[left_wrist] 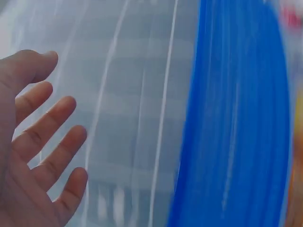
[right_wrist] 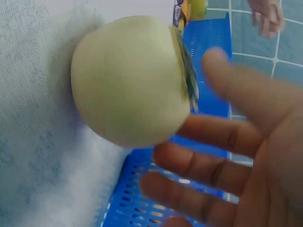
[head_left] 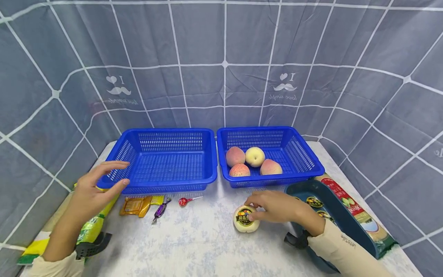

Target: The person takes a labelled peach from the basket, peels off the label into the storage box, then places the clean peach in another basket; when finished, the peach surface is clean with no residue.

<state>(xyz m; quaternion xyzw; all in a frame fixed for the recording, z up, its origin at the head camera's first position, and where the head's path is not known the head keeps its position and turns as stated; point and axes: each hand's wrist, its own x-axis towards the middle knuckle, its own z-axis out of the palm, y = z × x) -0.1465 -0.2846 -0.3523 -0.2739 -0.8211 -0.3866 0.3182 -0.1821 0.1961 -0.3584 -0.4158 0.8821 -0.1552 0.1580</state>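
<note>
A pale, round fruit (head_left: 246, 225) with a black sticker on top sits on the cloth-covered table. My right hand (head_left: 275, 206) is beside and above it, fingers loosely bent. Up close in the right wrist view, the thumb (right_wrist: 218, 71) is apart from the fruit (right_wrist: 130, 82). Other fingers overlap the fruit's far edge there, and whether they touch it I cannot tell. My left hand (head_left: 95, 192) hovers at the left blue basket's near left corner, fingers spread and holding nothing.
The left blue basket (head_left: 169, 187) stands beside a right basket (head_left: 273, 179) containing peaches (head_left: 235, 156) and a pale fruit (head_left: 255, 157). Wrapped candies (head_left: 133, 206) and a red lollipop (head_left: 183, 201) lie in front. A dark teal tray (head_left: 360, 234) with stickered items and a long bag (head_left: 349, 200) are at right.
</note>
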